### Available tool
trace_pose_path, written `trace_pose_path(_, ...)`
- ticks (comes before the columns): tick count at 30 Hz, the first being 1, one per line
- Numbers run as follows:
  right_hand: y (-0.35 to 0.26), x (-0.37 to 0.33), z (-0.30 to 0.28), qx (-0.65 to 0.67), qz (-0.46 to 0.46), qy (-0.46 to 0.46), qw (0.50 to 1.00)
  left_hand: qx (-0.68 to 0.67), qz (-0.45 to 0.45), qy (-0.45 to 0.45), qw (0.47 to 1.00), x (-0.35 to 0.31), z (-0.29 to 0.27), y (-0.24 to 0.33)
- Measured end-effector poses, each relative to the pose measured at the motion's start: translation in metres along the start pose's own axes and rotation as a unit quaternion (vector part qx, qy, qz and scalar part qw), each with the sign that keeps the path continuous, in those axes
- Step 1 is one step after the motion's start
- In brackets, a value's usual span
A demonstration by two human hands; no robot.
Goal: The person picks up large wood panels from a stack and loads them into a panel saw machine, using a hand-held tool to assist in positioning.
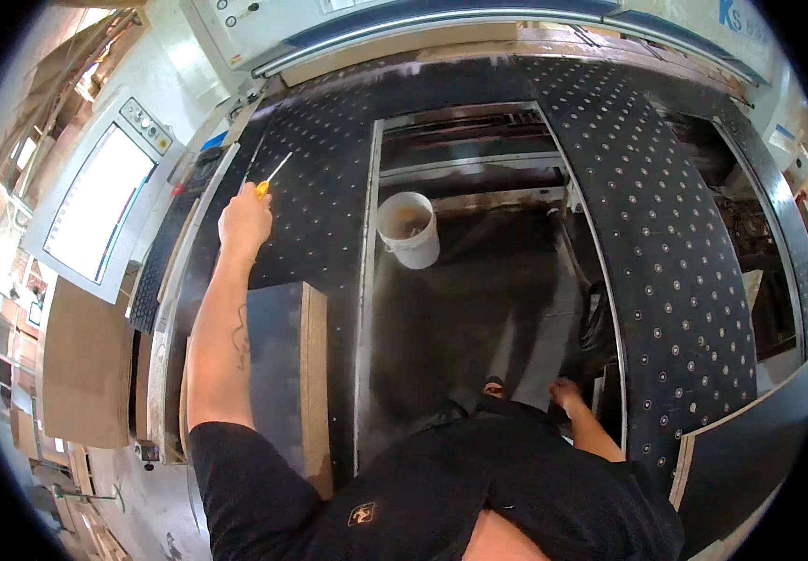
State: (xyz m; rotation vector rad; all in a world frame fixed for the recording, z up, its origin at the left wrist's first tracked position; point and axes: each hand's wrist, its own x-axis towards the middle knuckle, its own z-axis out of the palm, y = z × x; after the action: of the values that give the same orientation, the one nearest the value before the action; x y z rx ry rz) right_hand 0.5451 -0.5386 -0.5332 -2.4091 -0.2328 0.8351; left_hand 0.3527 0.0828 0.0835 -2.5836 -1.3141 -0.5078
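Note:
My left hand (pixel 245 222) reaches forward over the black roller-ball table (pixel 320 187) and is closed around a yellow-handled screwdriver (pixel 271 178), whose thin shaft points up and to the right. My right hand (pixel 567 393) hangs low by my hip, near the inner edge of the right table arm (pixel 675 280); its fingers look loosely curled and I see nothing in it. A dark board with a pale chipboard edge (pixel 313 374) lies on the table below my left forearm.
A white bucket (pixel 409 229) stands on the floor in the gap between the table arms. A screen with a keyboard (pixel 95 206) is mounted at the left. A dark panel (pixel 750 458) leans at the lower right. The machine housing (pixel 348 28) runs across the top.

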Motion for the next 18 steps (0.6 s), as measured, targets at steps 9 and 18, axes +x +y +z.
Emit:
trace_pose_path(9, -0.069, -0.031, -0.021, 0.147, 0.052, -0.043, 0.987, -0.033, 0.024, -0.022, 0.999, -0.028, -0.022, 0.028)
trace_pose_path(18, 0.021, -0.003, 0.006, -0.028, -0.119, -0.083, 0.989, -0.050, 0.042, -0.032, 0.997, -0.043, -0.035, 0.044)
